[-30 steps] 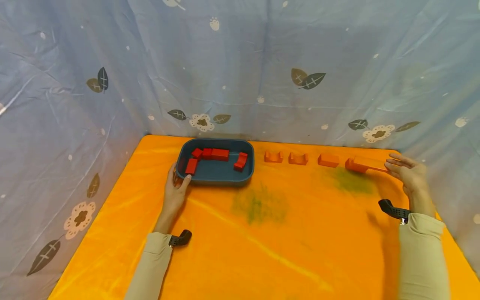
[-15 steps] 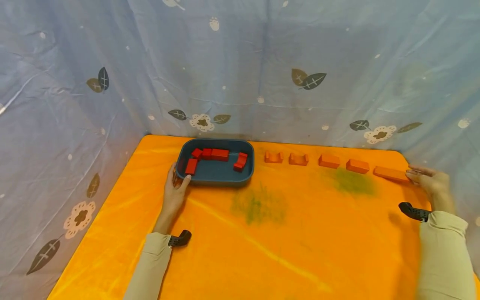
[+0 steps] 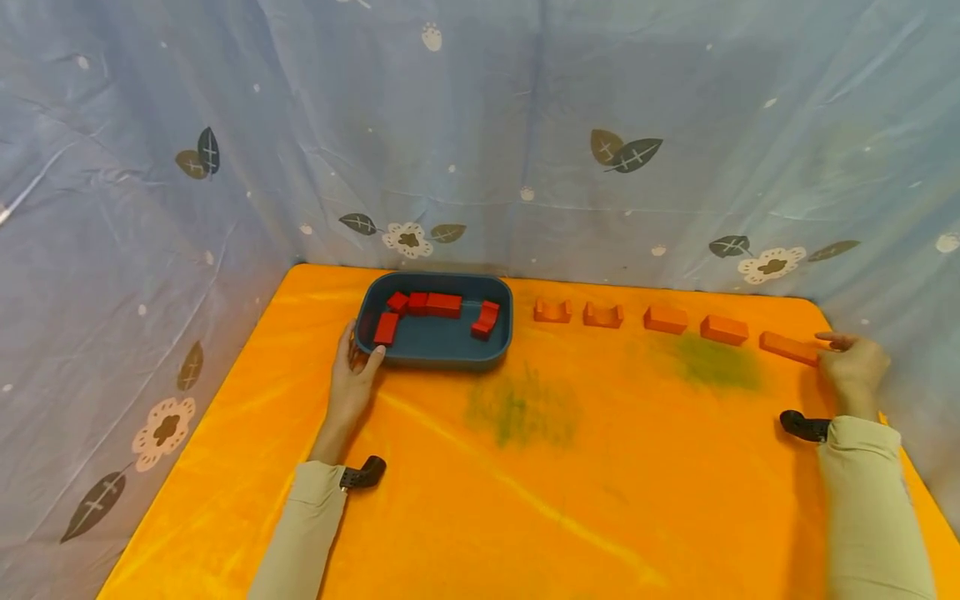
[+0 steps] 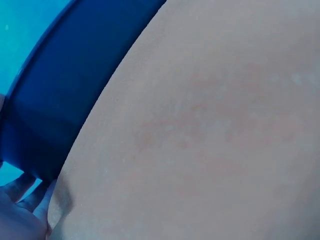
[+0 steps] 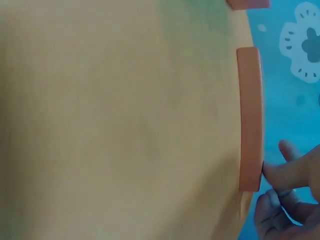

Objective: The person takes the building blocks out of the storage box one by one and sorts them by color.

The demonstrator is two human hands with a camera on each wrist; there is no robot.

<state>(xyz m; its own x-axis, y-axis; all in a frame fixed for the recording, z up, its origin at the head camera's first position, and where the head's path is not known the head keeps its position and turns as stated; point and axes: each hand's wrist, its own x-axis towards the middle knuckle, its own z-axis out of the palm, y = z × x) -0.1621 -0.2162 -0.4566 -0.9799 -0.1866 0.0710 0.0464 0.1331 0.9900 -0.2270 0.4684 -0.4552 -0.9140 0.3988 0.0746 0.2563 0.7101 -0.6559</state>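
Observation:
At the back left stands a dark blue-grey plastic tub [image 3: 442, 364] with several red blocks [image 3: 444, 306] in it. My left hand [image 3: 352, 385] grips its near left corner, thumb at the rim and fingers along the outer wall. In the left wrist view the tub's wall [image 4: 65, 85] fills the upper left. A long flat orange block [image 3: 787, 348] lies at the right end of a row. My right hand [image 3: 855, 367] is at its outer end. The right wrist view has the thumb tip right at the block's side [image 5: 250, 120], the other fingers bent beyond its end.
Left of the long block run two rectangular orange blocks [image 3: 723, 329] [image 3: 665, 319] and two notched ones [image 3: 603, 315] [image 3: 552, 312]. They sit along the back of the orange-covered table [image 3: 525, 517]. A patterned grey-blue curtain [image 3: 480, 150] rises behind and at both sides.
My right hand has carried the long block rightward and lowered it to the table at the row's end. Its fingers have since shifted at that end. The left hand has stayed at the tub.

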